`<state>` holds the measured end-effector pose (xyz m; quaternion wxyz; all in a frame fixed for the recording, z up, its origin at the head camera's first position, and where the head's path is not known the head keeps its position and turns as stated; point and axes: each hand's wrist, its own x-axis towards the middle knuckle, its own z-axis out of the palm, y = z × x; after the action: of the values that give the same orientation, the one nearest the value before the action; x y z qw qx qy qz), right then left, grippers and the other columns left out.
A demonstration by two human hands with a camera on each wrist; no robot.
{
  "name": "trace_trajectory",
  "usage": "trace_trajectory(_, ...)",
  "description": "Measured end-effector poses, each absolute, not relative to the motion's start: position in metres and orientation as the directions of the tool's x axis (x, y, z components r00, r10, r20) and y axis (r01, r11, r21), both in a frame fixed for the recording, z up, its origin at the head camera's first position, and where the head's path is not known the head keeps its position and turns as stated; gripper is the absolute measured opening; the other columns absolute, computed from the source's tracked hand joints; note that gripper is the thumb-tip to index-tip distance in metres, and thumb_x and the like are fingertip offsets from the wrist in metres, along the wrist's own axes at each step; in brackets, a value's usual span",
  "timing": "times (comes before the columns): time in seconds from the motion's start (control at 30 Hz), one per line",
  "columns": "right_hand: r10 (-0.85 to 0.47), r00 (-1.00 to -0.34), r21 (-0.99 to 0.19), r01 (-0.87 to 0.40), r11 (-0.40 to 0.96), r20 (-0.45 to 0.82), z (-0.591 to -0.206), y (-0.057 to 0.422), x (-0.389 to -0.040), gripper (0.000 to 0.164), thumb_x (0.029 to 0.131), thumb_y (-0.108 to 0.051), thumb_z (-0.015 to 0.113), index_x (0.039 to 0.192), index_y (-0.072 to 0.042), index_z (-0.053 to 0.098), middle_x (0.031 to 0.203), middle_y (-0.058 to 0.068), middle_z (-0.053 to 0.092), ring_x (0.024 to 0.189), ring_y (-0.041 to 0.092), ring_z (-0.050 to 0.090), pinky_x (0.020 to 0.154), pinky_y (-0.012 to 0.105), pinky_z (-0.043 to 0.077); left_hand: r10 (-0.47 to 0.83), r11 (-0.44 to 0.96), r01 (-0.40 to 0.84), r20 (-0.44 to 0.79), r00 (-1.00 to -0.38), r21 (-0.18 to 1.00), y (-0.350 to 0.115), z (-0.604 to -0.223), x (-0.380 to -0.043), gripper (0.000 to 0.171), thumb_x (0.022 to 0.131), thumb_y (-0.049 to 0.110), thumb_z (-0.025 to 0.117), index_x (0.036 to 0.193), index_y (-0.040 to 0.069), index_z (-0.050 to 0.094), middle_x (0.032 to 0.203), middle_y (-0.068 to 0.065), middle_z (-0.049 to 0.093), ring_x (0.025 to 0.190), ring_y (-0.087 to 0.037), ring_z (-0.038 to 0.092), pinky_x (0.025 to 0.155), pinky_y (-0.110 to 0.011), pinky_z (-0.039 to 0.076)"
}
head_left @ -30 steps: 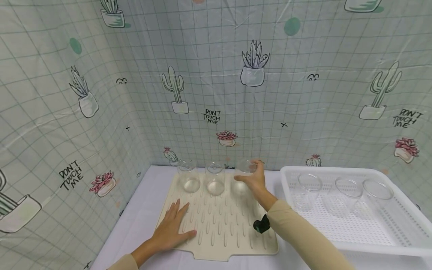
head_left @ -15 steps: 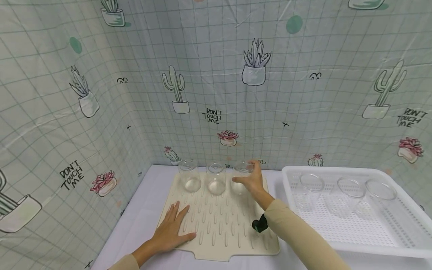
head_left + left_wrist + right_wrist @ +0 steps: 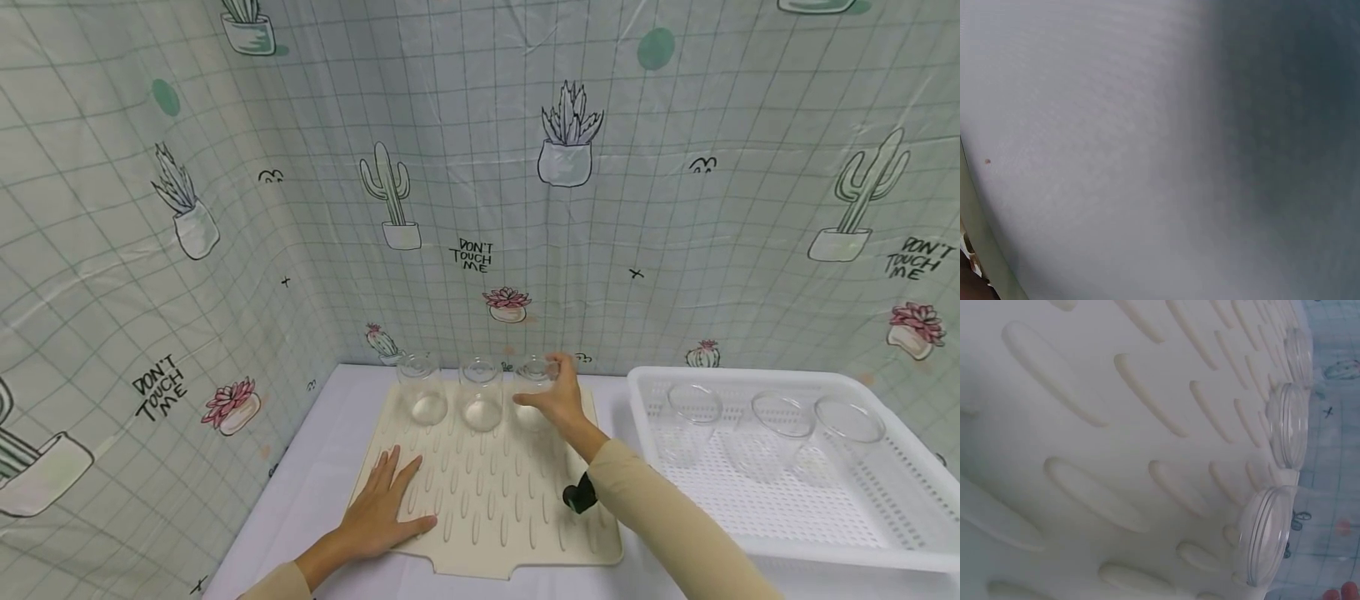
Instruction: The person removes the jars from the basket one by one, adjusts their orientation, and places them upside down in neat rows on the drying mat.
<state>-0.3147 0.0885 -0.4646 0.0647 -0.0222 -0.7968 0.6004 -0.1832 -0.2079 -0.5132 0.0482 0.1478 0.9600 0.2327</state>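
Three clear cups stand in a row along the far edge of a cream ridged drying mat (image 3: 487,517), seemingly upside down: a left cup (image 3: 422,392), a middle cup (image 3: 481,396) and a right cup (image 3: 531,410). My right hand (image 3: 564,400) holds the right cup, thumb on the near side and fingers on the far side. In the right wrist view that cup (image 3: 1266,537) sits on the mat, and fingertips (image 3: 1349,591) show at the bottom corner. My left hand (image 3: 378,508) rests on the mat's left side with fingers spread. The left wrist view shows mostly blurred white cloth.
A white perforated basket (image 3: 795,546) stands to the right of the mat. Inside it are three clear cups, a left one (image 3: 692,425), a middle one (image 3: 772,437) and a right one (image 3: 847,429). A patterned curtain (image 3: 450,167) hangs behind the white tablecloth (image 3: 292,483).
My right hand and the right cup have shifted slightly left, towards the middle cup. The left hand stays in place on the mat.
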Motion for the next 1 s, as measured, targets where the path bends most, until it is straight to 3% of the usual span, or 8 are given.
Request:
trace_trajectory(0.33,0.066,-0.997,-0.959,-0.010,0.285,0.030,-0.451,0.099,-0.311,0.101,0.058,-0.015,0.088,0.138,-0.013,0.025,0.145,0.011,0.028,0.133,0.029,0.026,0.101,0.046,0.032,0.318,0.849,0.282,-0.005,-0.948,0.447,-0.205,-0.515,-0.188,0.089,0.078,0.064,0.056,0.146,0.016,0.025,0.151,-0.019,0.005,0.137,-0.039,0.001,0.103,-0.061,0.015)
trace_trajectory(0.5,0.060,-0.998,-0.967,-0.007,0.253,0.023,-0.435,0.104,-0.309,0.102,0.060,-0.020,0.087,0.139,-0.017,0.023,0.141,0.012,0.030,0.129,0.030,0.031,0.099,0.047,0.034,0.320,0.849,0.271,-0.033,-0.947,0.454,-0.205,-0.513,-0.187,0.089,0.079,0.065,0.054,0.147,0.015,0.024,0.152,-0.019,0.003,0.137,-0.037,-0.002,0.103,-0.061,0.013)
trace_trajectory(0.73,0.024,-0.998,-0.980,-0.055,0.191,0.060,-0.404,0.119,-0.301,0.098,0.064,-0.022,0.085,0.139,-0.013,0.023,0.139,0.012,0.032,0.128,0.029,0.031,0.099,0.046,0.034,0.313,0.853,0.266,-0.031,-0.949,0.450,-0.206,-0.510,-0.183,0.089,0.079,0.065,0.055,0.146,0.013,0.026,0.151,-0.021,0.004,0.137,-0.039,-0.001,0.102,-0.063,0.013)
trace_trajectory(1.0,-0.009,-0.995,-0.990,-0.100,0.096,0.100,-0.373,0.162,-0.293,0.084,0.068,-0.025,0.082,0.134,-0.004,0.033,0.136,0.014,0.036,0.126,0.026,0.033,0.104,0.040,0.029,0.311,0.848,0.260,-0.036,-0.950,0.461,-0.205,-0.509,-0.181,0.089,0.079,0.064,0.055,0.146,0.014,0.026,0.151,-0.021,0.003,0.137,-0.038,-0.003,0.102,-0.064,0.011)
